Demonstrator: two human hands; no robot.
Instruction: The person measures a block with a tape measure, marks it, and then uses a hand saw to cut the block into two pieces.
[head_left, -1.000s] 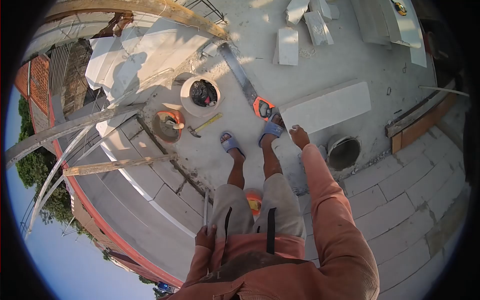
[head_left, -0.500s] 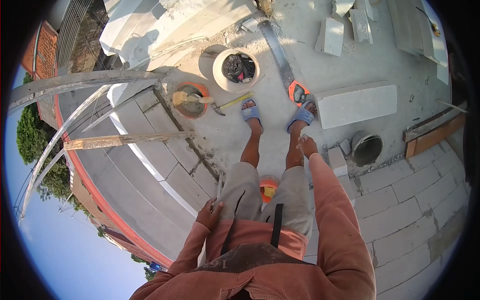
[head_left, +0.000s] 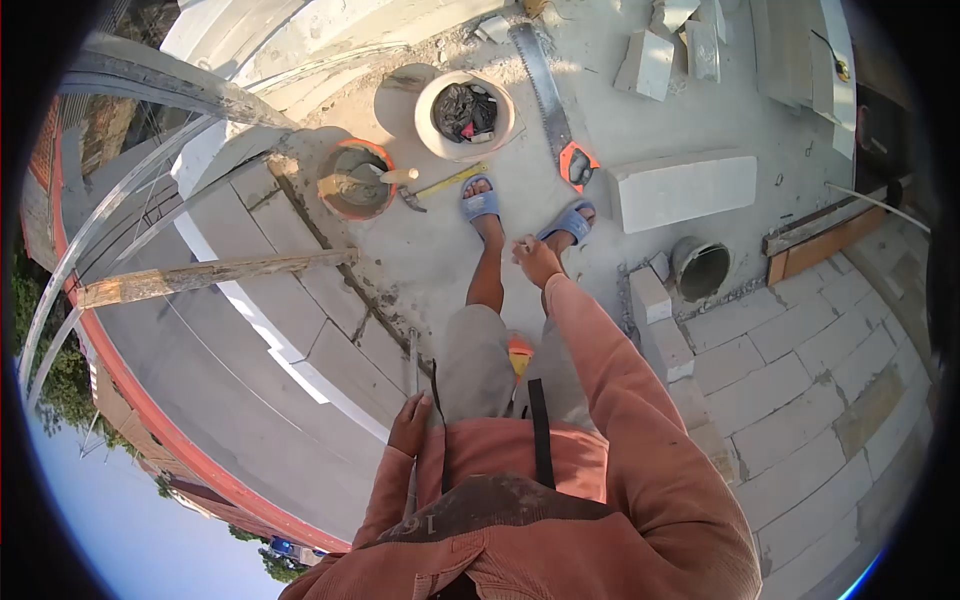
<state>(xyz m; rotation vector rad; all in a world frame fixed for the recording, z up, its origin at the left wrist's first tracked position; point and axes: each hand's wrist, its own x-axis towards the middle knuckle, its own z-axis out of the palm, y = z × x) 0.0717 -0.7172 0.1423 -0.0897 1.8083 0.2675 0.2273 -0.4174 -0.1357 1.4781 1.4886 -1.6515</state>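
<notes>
My right hand (head_left: 538, 260) hovers in front of my right shin, its fingers bunched closed. Anything small inside it is hidden from view. Low on the left, beside my shorts, my left hand (head_left: 409, 425) is curled on a thin upright metal bar (head_left: 414, 362). Beyond my feet lies a handsaw (head_left: 545, 95) with an orange grip. A hammer (head_left: 440, 188) with a yellow handle rests by my left sandal (head_left: 480, 203). Near its head stands an orange bucket (head_left: 385, 152) of grey mortar, from which a wooden handle (head_left: 399, 176) sticks out.
A pale bucket (head_left: 424, 112) holds a black plastic bag. A large white block (head_left: 685, 192) lies right of my feet, near a dark round bucket (head_left: 702, 268). A block wall (head_left: 300, 285) and a wooden beam (head_left: 215, 275) are on the left. An orange-and-yellow object (head_left: 519, 352) shows between my legs.
My right hand has moved left, from beside the right knee to in front of the shin. The view has shifted, and my left hand stays low by my shorts.
</notes>
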